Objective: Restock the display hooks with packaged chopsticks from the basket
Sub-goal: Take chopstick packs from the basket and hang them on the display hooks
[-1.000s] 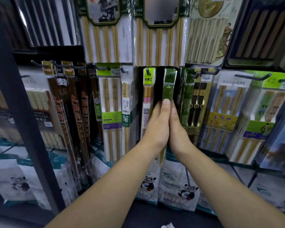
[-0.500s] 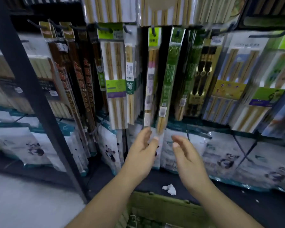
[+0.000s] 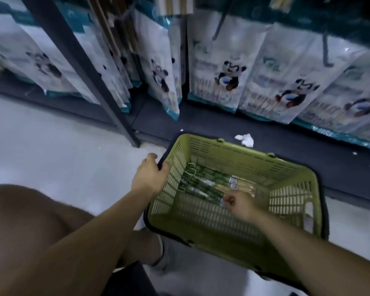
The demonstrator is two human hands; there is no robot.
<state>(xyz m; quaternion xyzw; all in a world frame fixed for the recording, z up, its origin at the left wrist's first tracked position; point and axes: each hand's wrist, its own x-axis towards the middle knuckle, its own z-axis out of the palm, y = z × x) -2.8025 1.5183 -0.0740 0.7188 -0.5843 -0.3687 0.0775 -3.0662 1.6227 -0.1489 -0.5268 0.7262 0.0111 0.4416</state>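
A: Progress?
B: Mid-task, I'd say. The hooks are out of view; only panda bags (image 3: 229, 77) hang well beyond the fingers. The green basket (image 3: 233, 154) sits on the floor and holds a layer of chopstick packs (image 3: 207, 184), so there's plenty left to hang.
A: Hands?
B: The left hand (image 3: 151, 178) has its fingers wrapped round the black handle (image 3: 165, 154) at the basket's corner. The right hand (image 3: 240, 205) is inside the basket, fingers (image 3: 229, 198) curled at the nearest pack's end. Too blurred to tell if it's pinched.
A: Next?
B: Probably lift one pack and carry it up to a hook.
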